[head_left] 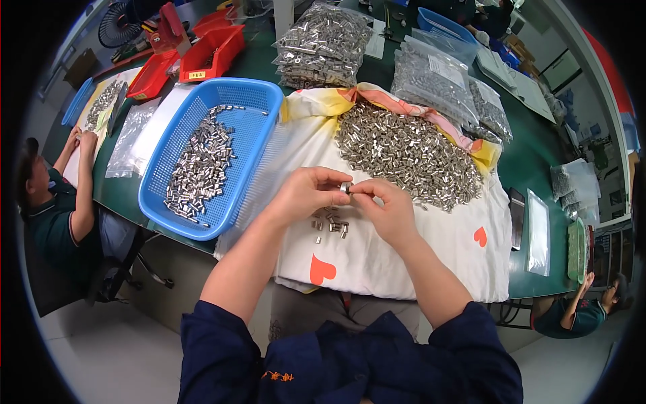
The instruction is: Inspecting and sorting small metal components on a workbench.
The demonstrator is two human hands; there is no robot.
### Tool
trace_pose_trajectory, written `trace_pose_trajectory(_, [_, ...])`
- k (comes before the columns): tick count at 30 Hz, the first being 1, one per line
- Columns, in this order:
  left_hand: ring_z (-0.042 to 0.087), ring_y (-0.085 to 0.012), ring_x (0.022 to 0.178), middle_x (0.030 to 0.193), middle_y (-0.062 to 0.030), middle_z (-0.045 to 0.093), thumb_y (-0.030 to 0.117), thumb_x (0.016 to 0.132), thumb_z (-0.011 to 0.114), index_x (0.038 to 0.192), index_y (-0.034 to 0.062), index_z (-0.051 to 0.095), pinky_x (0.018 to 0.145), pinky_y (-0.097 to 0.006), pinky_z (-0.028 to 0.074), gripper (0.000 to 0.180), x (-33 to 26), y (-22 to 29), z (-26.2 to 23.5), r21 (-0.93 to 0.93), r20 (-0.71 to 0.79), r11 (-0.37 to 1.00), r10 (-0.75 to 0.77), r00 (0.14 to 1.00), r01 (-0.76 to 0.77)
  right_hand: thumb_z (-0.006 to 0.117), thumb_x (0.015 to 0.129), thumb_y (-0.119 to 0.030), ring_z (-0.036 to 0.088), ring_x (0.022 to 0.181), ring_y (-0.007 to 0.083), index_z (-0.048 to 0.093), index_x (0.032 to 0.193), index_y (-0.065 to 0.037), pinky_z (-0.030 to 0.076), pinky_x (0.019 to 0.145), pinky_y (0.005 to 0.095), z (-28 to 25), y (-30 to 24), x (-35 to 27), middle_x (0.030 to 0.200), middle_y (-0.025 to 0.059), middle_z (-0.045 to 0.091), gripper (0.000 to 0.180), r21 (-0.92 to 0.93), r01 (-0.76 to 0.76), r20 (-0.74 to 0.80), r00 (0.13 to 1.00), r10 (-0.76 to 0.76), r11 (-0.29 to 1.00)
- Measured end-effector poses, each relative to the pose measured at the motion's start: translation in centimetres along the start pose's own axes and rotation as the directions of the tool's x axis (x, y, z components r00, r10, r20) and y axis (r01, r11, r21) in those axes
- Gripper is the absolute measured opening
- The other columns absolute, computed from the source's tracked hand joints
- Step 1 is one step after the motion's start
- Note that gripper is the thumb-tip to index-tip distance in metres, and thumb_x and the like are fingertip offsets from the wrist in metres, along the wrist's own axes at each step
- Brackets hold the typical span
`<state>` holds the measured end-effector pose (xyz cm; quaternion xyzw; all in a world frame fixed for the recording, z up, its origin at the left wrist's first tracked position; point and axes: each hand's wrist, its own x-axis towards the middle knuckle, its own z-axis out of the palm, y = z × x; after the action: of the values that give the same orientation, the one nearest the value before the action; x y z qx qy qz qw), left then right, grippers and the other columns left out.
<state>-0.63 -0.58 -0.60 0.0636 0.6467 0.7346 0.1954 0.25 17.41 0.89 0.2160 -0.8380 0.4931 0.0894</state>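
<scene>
Head view, left hand, right hand, fingertips mostly hiding small metal sleeve

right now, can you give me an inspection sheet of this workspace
surface: green table with a white cloth bearing red hearts spread over its near edge
job's things: one small metal sleeve pinched between both hands; a few loose sleeves on the cloth below them; large pile of sleeves behind; blue basket partly filled with sleeves
clutter: clear bags of metal parts, red bins, flat plastic bags
grippers: left hand and right hand meet fingertip to fingertip on the sleeve
cables: nothing seen
surroundings: seated person at the left, another person lower right, a fan far left
</scene>
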Motion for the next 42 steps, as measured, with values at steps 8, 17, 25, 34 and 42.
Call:
trace_pose_trajectory(8, [0.057, -0.0065, 0.074, 0.083, -0.0027, 0.061, 0.002, 0.072, 0.068, 0.103, -0.002, 0.058, 0.066, -0.02, 0.047, 0.033, -0.2, 0.0, 0.4, 0.057, 0.047, 0.998, -0.033, 0.998, 0.03, 0.061, 0.073, -0.007, 0.057, 0.067, 0.0172, 0.061, 0.081, -0.003, 0.046, 0.063, 0.0282, -1.9, 1.3, 1.0, 0.075, 0.006, 0.06, 0.009, 0.049, -0.194, 0.061, 0.98, 0.191, 0.98])
trace_pose_trajectory(17, [0.055, -0.0053, 0.073, 0.082, -0.0008, 0.06, 0.003, 0.071, 0.069, 0.102, 0.0007, 0.06, 0.066, -0.02, 0.046, 0.032, -0.5, 0.2, 0.6, 0.186, 0.077, 0.982, -0.047, 0.996, 0.032, 0.062, 0.07, -0.011, 0.05, 0.08, 0.0223, 0.063, 0.076, -0.01, 0.039, 0.074, 0.035, -1.8, 3.0, 1.2, 0.078, 0.0038, 0.054, 0.006, -0.555, 0.064, 0.053, 0.998, -0.042, 0.829])
trace_pose_trajectory(25, [0.055, -0.0054, 0.074, 0.084, -0.0009, 0.06, 0.002, 0.072, 0.068, 0.103, 0.0002, 0.058, 0.066, -0.019, 0.046, 0.033, -0.2, -0.2, 0.3, 0.059, 0.041, 0.998, -0.024, 0.999, 0.021, 0.062, 0.07, -0.009, 0.05, 0.081, 0.0233, 0.063, 0.075, -0.01, 0.039, 0.074, 0.0356, -1.3, 1.9, 1.1, 0.078, 0.0038, 0.054, 0.006, -0.576, 0.111, 0.094, 0.993, -0.069, 0.81])
trace_pose_trajectory(34, [0.056, -0.0055, 0.075, 0.084, -0.0005, 0.06, 0.002, 0.073, 0.066, 0.106, -0.0005, 0.056, 0.066, -0.018, 0.046, 0.034, 0.1, -0.1, 0.3, -0.029, 0.0, 0.999, 0.032, 0.999, -0.032, 0.06, 0.074, -0.004, 0.059, 0.071, 0.0123, 0.061, 0.082, -0.002, 0.046, 0.063, 0.0234, -0.6, 0.3, 0.4, 0.079, 0.005, 0.06, 0.009, 0.177, -0.142, 0.097, 0.987, 0.126, 0.974])
trace_pose_trajectory(42, [0.055, -0.0049, 0.073, 0.083, -0.0009, 0.06, 0.005, 0.071, 0.069, 0.104, -0.0009, 0.058, 0.064, -0.018, 0.045, 0.034, 0.1, -0.4, 0.2, 0.012, -0.001, 1.0, 0.016, 1.0, -0.016, 0.06, 0.071, -0.003, 0.058, 0.067, 0.017, 0.06, 0.079, -0.002, 0.047, 0.062, 0.0265, 0.1, -0.3, 0.2, 0.074, 0.007, 0.059, 0.008, 0.022, -0.088, 0.038, 0.995, 0.087, 0.996])
